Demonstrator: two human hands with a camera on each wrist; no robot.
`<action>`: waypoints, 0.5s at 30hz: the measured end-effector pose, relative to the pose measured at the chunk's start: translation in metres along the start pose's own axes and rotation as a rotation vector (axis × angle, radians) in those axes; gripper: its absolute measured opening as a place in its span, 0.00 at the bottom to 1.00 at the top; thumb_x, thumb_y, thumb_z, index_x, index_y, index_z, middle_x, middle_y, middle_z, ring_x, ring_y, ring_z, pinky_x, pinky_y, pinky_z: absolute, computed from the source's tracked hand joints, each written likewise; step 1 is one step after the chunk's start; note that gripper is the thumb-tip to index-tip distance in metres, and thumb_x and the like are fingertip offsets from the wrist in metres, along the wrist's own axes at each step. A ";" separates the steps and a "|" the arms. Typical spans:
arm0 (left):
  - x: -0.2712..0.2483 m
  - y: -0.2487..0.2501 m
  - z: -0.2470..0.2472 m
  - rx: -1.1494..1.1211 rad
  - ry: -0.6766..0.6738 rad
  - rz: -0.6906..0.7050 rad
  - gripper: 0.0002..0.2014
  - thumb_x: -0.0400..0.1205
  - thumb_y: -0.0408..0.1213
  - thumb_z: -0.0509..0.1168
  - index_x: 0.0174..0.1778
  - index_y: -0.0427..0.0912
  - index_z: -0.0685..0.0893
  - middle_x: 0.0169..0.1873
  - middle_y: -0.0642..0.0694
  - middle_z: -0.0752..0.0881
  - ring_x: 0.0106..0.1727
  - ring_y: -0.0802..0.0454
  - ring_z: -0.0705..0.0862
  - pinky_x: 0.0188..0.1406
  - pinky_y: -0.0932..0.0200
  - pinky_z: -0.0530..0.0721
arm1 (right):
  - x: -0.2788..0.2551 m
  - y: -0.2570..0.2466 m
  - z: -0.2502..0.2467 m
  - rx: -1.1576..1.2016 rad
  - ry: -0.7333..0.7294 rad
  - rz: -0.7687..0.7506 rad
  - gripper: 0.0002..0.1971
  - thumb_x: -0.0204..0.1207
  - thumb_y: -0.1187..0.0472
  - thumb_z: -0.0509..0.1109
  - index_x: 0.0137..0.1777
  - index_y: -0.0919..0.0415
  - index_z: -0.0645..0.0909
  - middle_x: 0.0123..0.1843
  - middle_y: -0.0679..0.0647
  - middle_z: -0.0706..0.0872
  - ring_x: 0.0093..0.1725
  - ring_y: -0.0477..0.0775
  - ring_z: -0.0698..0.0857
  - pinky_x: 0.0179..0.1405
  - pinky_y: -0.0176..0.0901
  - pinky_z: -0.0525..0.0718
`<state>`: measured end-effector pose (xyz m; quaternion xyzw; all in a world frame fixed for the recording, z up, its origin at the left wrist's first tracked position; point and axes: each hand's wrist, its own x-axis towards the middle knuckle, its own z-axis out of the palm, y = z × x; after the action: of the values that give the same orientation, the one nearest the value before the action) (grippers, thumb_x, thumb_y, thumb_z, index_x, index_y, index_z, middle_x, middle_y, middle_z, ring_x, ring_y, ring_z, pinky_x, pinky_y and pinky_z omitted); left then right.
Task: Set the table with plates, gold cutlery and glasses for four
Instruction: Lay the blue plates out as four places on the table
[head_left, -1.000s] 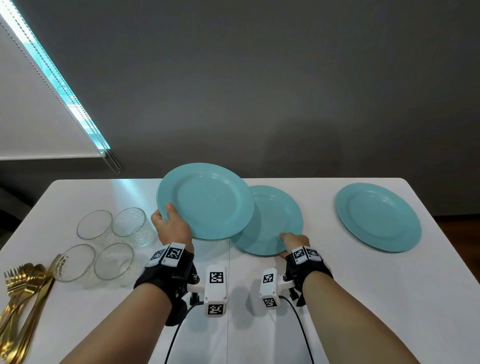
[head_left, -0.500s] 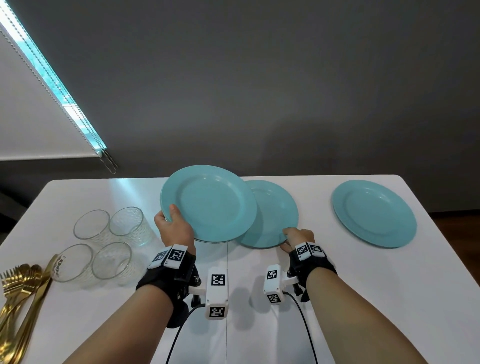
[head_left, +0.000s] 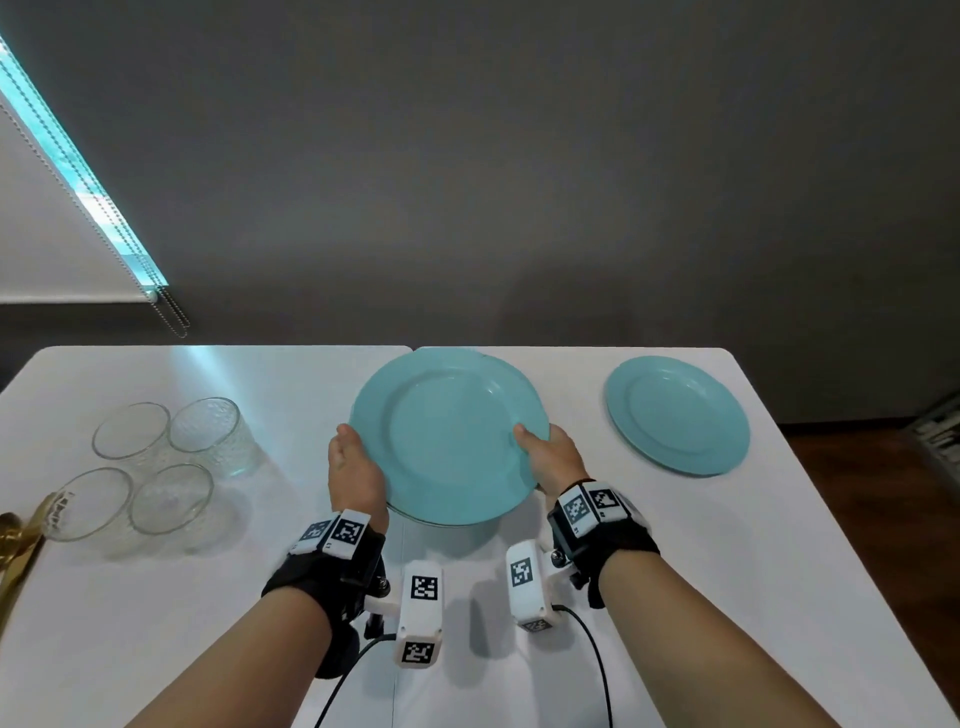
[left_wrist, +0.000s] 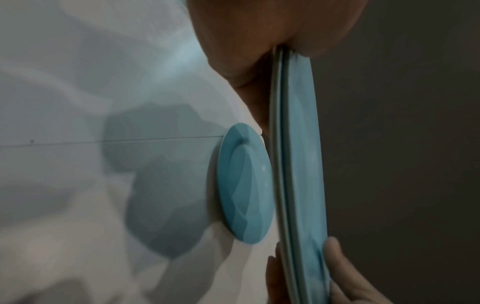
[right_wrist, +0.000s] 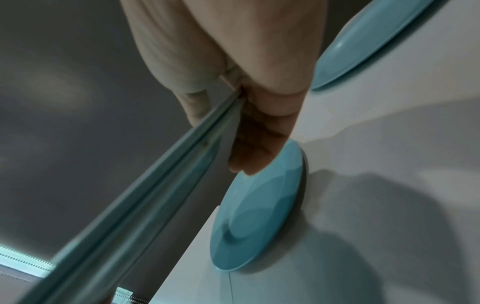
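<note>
Two stacked teal plates (head_left: 449, 436) hang level above the white table (head_left: 727, 571). My left hand (head_left: 353, 462) grips their left rim, thumb on top. At the right rim, my right hand (head_left: 545, 454) grips them the same way. In the left wrist view the stacked plates (left_wrist: 298, 164) show edge-on with two rims, and a third plate (left_wrist: 244, 185) lies flat on the table under them. The right wrist view shows that lower plate (right_wrist: 259, 216) too. A further teal plate (head_left: 678, 415) lies at the far right.
Several clear glasses (head_left: 156, 467) stand grouped at the left of the table. Gold cutlery (head_left: 15, 551) lies at the far left edge. The table's far edge meets a dark wall; a dark floor (head_left: 883, 493) shows past the right edge.
My right hand left the plate lying on the table and took hold of the held plates' right rim. The held plates moved right, over that lying plate.
</note>
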<state>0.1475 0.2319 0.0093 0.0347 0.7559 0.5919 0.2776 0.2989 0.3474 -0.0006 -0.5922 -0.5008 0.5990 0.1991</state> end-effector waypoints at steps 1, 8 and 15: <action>-0.002 -0.003 0.002 -0.013 -0.007 -0.002 0.25 0.89 0.47 0.41 0.76 0.36 0.65 0.72 0.35 0.71 0.58 0.49 0.71 0.64 0.51 0.72 | -0.001 0.002 -0.003 -0.035 0.019 -0.014 0.16 0.79 0.56 0.68 0.63 0.64 0.79 0.61 0.61 0.86 0.59 0.63 0.85 0.64 0.59 0.82; -0.018 0.006 -0.003 -0.197 -0.208 -0.030 0.05 0.86 0.39 0.54 0.55 0.45 0.72 0.43 0.48 0.79 0.47 0.47 0.76 0.43 0.55 0.76 | -0.027 0.009 -0.026 0.007 0.201 -0.021 0.15 0.79 0.61 0.67 0.64 0.66 0.79 0.59 0.63 0.85 0.60 0.65 0.84 0.64 0.57 0.81; -0.017 -0.002 -0.030 -0.102 -0.331 -0.007 0.07 0.86 0.43 0.54 0.56 0.46 0.72 0.52 0.42 0.80 0.50 0.46 0.77 0.55 0.48 0.78 | -0.065 0.036 -0.040 0.121 0.423 0.059 0.19 0.80 0.56 0.62 0.66 0.67 0.77 0.65 0.66 0.82 0.63 0.67 0.82 0.66 0.59 0.79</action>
<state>0.1485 0.1988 0.0180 0.1151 0.6688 0.6150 0.4016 0.3626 0.2927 0.0110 -0.7062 -0.3935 0.4958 0.3172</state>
